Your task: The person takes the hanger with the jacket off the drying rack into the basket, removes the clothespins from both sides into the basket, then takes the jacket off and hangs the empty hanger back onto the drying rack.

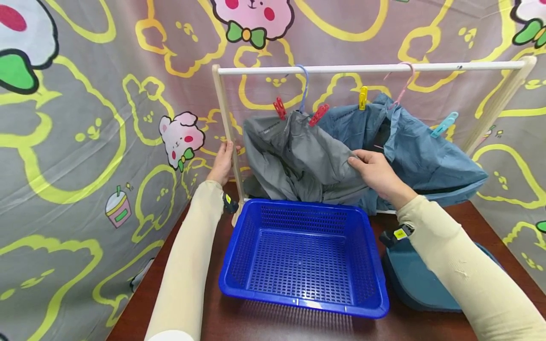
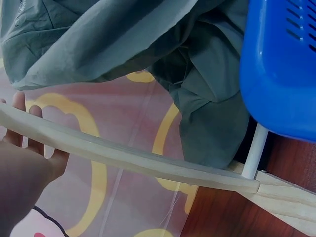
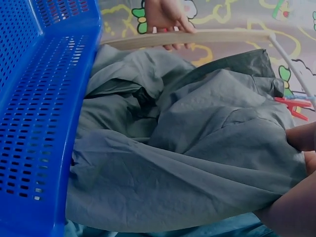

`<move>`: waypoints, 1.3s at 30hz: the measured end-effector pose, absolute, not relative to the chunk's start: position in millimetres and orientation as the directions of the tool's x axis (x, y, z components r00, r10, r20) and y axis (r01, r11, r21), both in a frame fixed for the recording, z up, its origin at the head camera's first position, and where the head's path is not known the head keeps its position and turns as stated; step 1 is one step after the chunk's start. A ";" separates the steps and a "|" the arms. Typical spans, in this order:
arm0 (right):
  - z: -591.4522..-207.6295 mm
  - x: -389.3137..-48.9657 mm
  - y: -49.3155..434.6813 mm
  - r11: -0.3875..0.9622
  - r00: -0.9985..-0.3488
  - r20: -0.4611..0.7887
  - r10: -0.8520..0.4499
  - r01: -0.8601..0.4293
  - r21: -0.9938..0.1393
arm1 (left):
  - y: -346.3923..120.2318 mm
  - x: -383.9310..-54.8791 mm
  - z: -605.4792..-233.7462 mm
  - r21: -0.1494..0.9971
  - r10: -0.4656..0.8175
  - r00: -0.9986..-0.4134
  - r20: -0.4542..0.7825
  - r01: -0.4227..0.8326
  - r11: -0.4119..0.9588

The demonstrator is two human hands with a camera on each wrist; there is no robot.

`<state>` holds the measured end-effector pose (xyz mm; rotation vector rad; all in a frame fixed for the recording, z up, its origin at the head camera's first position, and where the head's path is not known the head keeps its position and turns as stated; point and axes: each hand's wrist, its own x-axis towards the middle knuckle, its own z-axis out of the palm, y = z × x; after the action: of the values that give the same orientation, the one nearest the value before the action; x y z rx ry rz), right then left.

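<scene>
My left hand [image 1: 222, 163] is at the left wooden post [image 1: 230, 137] of a small clothes rack, its fingers passing round the post. A grey garment [image 1: 273, 156] hangs from a blue hanger [image 1: 304, 85] with two red clothespins [image 1: 319, 115] on it. My right hand [image 1: 379, 175] pinches the right edge of this garment between thumb and fingers and holds the cloth out to the right. In the right wrist view the grey cloth [image 3: 173, 177] is spread in folds from the right fingertips towards the basket.
A blue perforated basket [image 1: 298, 303] stands on the brown table in front of the rack. To the right a blue garment [image 1: 443, 161] hangs from a pink hanger [image 1: 408, 83], with yellow [image 1: 363, 98] and light-blue clothespins [image 1: 445, 124]. Under my right forearm lies a teal container [image 1: 422, 279].
</scene>
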<state>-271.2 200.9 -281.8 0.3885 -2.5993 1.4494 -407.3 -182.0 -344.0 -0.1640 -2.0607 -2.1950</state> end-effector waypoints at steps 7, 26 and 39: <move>-275.5 -267.2 197.9 0.478 -0.953 0.269 -0.137 -0.301 -0.825 | -182.4 -409.2 -345.0 0.983 -0.025 -0.985 0.168 0.170 -0.072; -266.3 -268.3 200.3 0.470 -0.953 0.267 -0.145 -0.304 -0.829 | -187.0 -406.8 -347.6 0.985 0.018 -0.986 0.164 0.163 -0.058; -257.9 -264.4 203.2 0.447 -0.951 0.290 -0.108 -0.307 -0.840 | -185.5 -408.5 -348.3 0.987 -0.005 -0.987 0.159 0.159 -0.037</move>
<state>-264.4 203.2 -257.9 0.3630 -2.5014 1.5142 -408.5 -185.5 -348.3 -0.1695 -2.0975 -2.1765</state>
